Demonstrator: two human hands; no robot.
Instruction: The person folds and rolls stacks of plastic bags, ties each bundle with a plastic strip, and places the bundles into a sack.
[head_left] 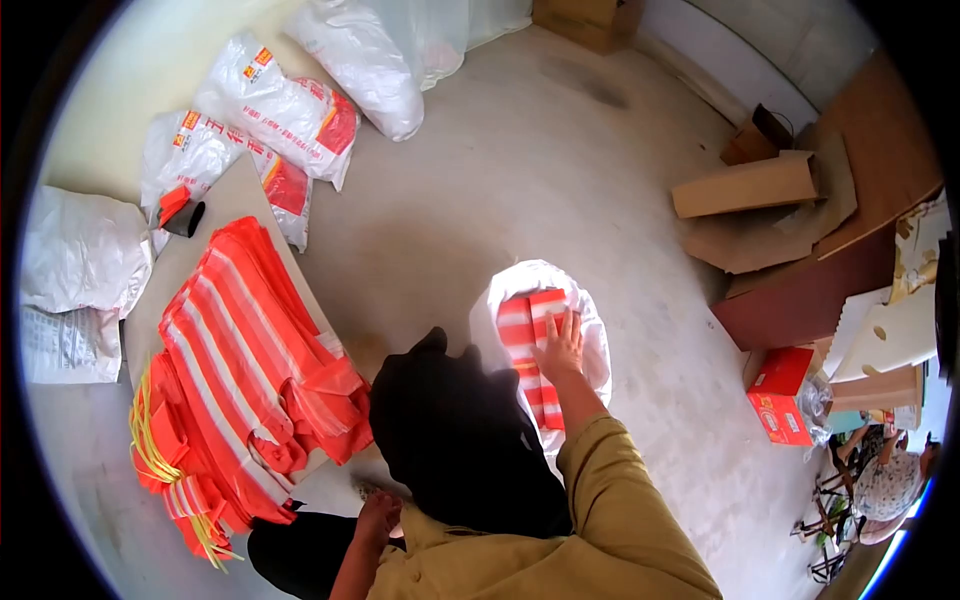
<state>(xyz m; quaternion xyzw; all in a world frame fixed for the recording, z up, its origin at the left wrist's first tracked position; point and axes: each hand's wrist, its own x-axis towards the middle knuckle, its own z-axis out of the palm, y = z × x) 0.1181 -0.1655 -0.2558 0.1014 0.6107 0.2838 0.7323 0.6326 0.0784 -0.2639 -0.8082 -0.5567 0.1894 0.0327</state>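
My right hand (562, 350) lies with its fingers spread on folded red-and-white striped plastic bags (517, 335). These bags sit in bundles inside an open white sack (593, 340) on the floor. Low in the view, close to my body, is my left hand (379, 514); its fingers are too small and partly hidden to make out. To the left, a large pile of striped red-and-white plastic bags (235, 350) is spread over a board (240, 185). Yellow ties (150, 430) hang at the near-left edge of the pile.
Full white sacks (280, 110) line the wall at upper left. A black roll (184, 219) lies on the board. At right are cardboard boxes (745, 185), a red box (780, 395) and, farther off, a seated person (888, 488).
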